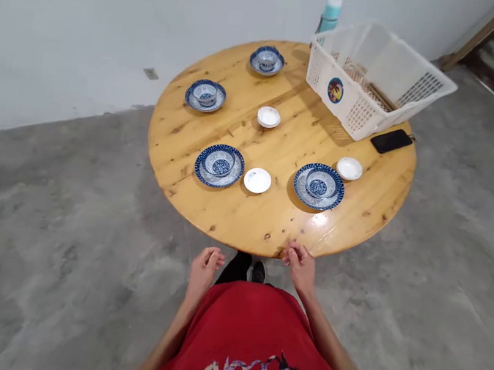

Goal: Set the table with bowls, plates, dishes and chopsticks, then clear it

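Observation:
My left hand (205, 267) hangs below the near edge of a round wooden table (269, 225), fingers loosely curled, holding nothing. Touching the table's near rim, my right hand (299, 263) has its fingers curled inward and empty. On the table stand several blue-patterned plates, each with a bowl on it: one near left (219, 165), one near right (319, 186), two farther back (205, 95) (267, 60). Three small white saucers (257, 180) (350, 168) (269, 116) lie among them.
A white plastic basket (374, 80) sits at the table's far right, with a black phone (391, 140) beside it and a teal bottle (331, 13) behind it. Grey concrete floor surrounds the table; a white wall runs behind. My black shoes (246, 267) show under the rim.

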### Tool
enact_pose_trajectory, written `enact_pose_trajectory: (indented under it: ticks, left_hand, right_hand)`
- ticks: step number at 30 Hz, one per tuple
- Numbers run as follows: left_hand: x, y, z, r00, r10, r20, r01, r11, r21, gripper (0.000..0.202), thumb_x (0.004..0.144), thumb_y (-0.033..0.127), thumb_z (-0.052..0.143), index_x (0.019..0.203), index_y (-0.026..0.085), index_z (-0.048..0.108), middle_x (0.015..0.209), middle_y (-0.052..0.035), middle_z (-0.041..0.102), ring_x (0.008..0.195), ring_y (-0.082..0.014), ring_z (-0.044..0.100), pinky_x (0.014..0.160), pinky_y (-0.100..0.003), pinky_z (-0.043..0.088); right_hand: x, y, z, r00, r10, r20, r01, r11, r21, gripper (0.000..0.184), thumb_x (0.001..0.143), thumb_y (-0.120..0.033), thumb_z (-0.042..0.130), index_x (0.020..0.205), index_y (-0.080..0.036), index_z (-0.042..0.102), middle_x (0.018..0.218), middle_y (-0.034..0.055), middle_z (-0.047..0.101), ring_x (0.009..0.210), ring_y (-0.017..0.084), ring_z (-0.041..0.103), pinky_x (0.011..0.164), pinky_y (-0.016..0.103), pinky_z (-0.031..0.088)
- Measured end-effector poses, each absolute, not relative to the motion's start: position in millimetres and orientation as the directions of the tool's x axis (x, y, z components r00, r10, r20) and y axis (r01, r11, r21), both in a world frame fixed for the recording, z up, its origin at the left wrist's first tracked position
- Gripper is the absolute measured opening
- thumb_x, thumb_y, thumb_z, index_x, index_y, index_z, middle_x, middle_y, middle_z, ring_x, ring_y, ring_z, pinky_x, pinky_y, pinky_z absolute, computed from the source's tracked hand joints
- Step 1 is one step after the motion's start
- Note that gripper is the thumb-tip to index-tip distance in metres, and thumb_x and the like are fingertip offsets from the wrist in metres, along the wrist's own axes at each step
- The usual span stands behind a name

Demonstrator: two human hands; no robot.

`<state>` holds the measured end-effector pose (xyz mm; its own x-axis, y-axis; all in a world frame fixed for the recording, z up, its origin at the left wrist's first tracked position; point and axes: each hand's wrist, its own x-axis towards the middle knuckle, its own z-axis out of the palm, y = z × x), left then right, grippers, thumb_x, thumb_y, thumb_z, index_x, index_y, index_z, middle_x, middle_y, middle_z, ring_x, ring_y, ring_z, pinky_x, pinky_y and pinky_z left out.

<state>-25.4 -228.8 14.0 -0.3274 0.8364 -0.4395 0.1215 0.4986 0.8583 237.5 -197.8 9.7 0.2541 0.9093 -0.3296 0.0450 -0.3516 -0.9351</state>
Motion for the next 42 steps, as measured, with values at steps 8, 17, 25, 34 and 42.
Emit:
enact_pose_trajectory:
  ticks: [8, 17, 25, 34, 42]
  left_hand:
    - [-54.1, -274.4, 14.4, -0.489, 0.753, -0.44, 0.017, 0.512, 0.859, 0.039, 0.076, 0.051, 0.056, 0.091, 0.016, 0.064, 0.079, -0.0078, 0.071, 0.068, -0.0185, 0.068, 0.061, -0.028, 0.051]
    - [-127.9, -245.9, 17.8, -0.458, 0.826, -0.328, 0.06, 0.397, 0.916, 0.038, 0.08, 0.05, 0.054, 0.092, 0.016, 0.064, 0.079, -0.0061, 0.07, 0.067, -0.0164, 0.067, 0.06, -0.026, 0.05]
    - [-295.7, -289.1, 19.0, -0.648, 0.67, -0.362, -0.006, 0.471, 0.882, 0.037, 0.077, 0.049, 0.054, 0.092, 0.016, 0.064, 0.081, -0.0069, 0.071, 0.071, -0.019, 0.068, 0.064, -0.029, 0.052]
    - [-413.1, -322.1, 10.4, -0.675, 0.607, -0.418, -0.048, 0.53, 0.847, 0.044, 0.075, 0.053, 0.055, 0.095, 0.015, 0.065, 0.085, -0.0076, 0.072, 0.076, -0.0206, 0.069, 0.069, -0.031, 0.054]
    - [-430.2, -285.5, -4.6, -0.611, 0.626, -0.485, -0.121, 0.532, 0.838, 0.048, 0.069, 0.057, 0.058, 0.094, 0.016, 0.064, 0.085, -0.0087, 0.073, 0.077, -0.0222, 0.071, 0.07, -0.034, 0.056]
  right_hand:
    - [198.3, -210.9, 21.1, 0.042, 0.953, -0.299, 0.156, -0.302, -0.94, 0.033, 0.085, -0.047, 0.053, 0.095, -0.017, 0.062, 0.079, 0.0046, 0.068, 0.06, 0.016, 0.063, 0.056, 0.027, 0.049]
    - [130.1, -210.8, 19.9, 0.017, 0.962, -0.272, 0.262, -0.267, -0.928, 0.032, 0.085, -0.048, 0.05, 0.094, -0.019, 0.061, 0.08, 0.0051, 0.068, 0.061, 0.018, 0.063, 0.055, 0.029, 0.049]
    - [-40.8, -199.0, 31.2, -0.215, 0.951, -0.223, 0.32, -0.147, -0.936, 0.026, 0.087, -0.038, 0.046, 0.096, -0.019, 0.062, 0.079, 0.0019, 0.067, 0.062, 0.015, 0.064, 0.059, 0.026, 0.05]
    - [-160.3, -202.7, 33.6, -0.422, 0.886, -0.19, 0.436, 0.015, -0.9, 0.021, 0.089, -0.028, 0.046, 0.096, -0.019, 0.064, 0.079, 0.0009, 0.069, 0.063, 0.014, 0.065, 0.063, 0.025, 0.047]
    - [-207.4, -182.1, 29.6, -0.465, 0.868, -0.176, 0.504, 0.096, -0.858, 0.02, 0.086, -0.017, 0.048, 0.093, -0.019, 0.066, 0.075, -0.0002, 0.069, 0.061, 0.012, 0.061, 0.059, 0.021, 0.042]
